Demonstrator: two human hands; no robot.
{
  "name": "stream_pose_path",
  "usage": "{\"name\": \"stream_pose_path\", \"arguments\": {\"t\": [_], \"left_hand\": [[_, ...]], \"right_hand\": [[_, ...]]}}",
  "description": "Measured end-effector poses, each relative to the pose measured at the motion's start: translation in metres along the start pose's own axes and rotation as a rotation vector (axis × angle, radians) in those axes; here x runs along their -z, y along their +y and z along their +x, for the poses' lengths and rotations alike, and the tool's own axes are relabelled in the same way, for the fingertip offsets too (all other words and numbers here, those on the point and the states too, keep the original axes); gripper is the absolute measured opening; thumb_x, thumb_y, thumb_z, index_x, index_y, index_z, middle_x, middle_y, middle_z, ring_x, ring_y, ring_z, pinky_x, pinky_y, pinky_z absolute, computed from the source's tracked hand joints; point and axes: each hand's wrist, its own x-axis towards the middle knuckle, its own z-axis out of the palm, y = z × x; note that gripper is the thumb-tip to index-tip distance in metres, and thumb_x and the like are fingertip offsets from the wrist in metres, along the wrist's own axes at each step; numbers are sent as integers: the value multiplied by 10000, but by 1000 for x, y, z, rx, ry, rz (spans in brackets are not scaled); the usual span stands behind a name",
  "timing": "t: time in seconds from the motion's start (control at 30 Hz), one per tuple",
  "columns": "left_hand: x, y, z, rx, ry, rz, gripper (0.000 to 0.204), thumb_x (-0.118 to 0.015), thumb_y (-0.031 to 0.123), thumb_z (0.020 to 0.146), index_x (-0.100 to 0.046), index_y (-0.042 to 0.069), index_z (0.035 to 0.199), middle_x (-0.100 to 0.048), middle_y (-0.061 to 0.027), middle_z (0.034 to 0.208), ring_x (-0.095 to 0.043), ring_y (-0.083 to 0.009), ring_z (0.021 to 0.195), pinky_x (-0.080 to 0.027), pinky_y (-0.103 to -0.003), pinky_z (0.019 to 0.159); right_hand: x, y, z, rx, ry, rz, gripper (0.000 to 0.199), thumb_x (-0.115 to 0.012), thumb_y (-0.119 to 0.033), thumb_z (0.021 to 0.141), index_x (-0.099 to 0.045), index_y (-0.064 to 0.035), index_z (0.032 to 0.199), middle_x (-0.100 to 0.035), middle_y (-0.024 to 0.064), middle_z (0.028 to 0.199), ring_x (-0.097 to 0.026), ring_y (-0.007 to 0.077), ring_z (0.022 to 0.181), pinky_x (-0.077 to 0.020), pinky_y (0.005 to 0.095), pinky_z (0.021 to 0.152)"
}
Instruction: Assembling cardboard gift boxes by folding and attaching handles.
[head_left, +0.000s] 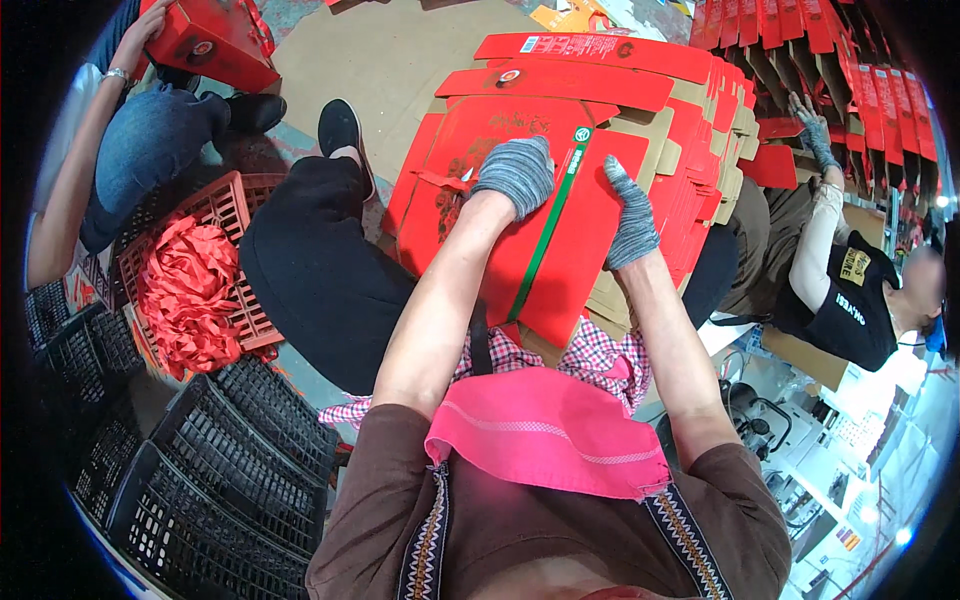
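Observation:
A flat red carton (pixel 490 260) with a green stripe down one side lies across my lap, on top of a stack of similar red cardboard blanks. My left hand (pixel 517 177), in a grey knit glove, rests on the carton's face left of the stripe, its fingers curled under. Whatever those fingers hold, if anything, is hidden. A short red ribbon (pixel 440 180) lies on the carton beside my left wrist. My right hand (pixel 630 218), also gloved, lies along the carton's right side with thumb and fingers stretched out.
A red plastic crate (pixel 262 200) holds a heap of red ribbons (pixel 190 290) at the left. Black crates (pixel 230 460) stand nearer. Another person at far left handles a red box (pixel 212 45); a gloved co-worker (pixel 835 300) sits at right near more red cartons (pixel 770 25).

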Motion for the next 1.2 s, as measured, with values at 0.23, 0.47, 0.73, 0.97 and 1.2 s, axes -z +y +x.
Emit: {"name": "stream_pose_path", "arguments": {"t": [0.23, 0.47, 0.73, 0.97, 1.2], "left_hand": [[11, 0, 15, -45, -145, 91, 231, -505, 222, 762, -596, 13, 802, -587, -202, 783, -564, -348, 788, -447, -418, 706], [6, -12, 21, -55, -156, 65, 235, -513, 220, 749, -593, 8, 812, -582, -206, 804, -557, -354, 788, -446, -413, 705], [6, -10, 21, -53, -119, 7, 265, -496, 231, 761, -589, 0, 852, -580, -213, 819, -552, -357, 810, -444, -412, 719], [3, -4, 21, -80, -117, 46, 277, -477, 237, 781, -581, 7, 893, -584, -209, 854, -555, -349, 832, -440, -415, 736], [-12, -12, 13, -30, -2, -93, 232, -482, 223, 791, -549, 8, 847, -579, -208, 812, -553, -355, 809, -440, -426, 706]], "right_hand": [[2, 1, 2, -26, 21, 25, 369, -651, -303, 729, -547, -67, 994, -603, 100, 943, -585, 235, 841, -491, 382, 727], [5, 1, 6, 8, 15, 28, 353, -657, -294, 725, -553, -79, 985, -611, 91, 920, -593, 226, 815, -498, 378, 706], [2, 0, 3, 23, 6, 2, 364, -653, -298, 728, -549, -74, 996, -609, 93, 927, -594, 227, 811, -501, 379, 702], [-2, 1, -2, 42, 21, -38, 377, -645, -305, 736, -542, -68, 1011, -606, 95, 940, -590, 225, 826, -499, 380, 711], [-8, 1, -8, 61, 5, -69, 389, -640, -310, 742, -536, -61, 1022, -604, 102, 951, -590, 228, 840, -494, 372, 736]]}}
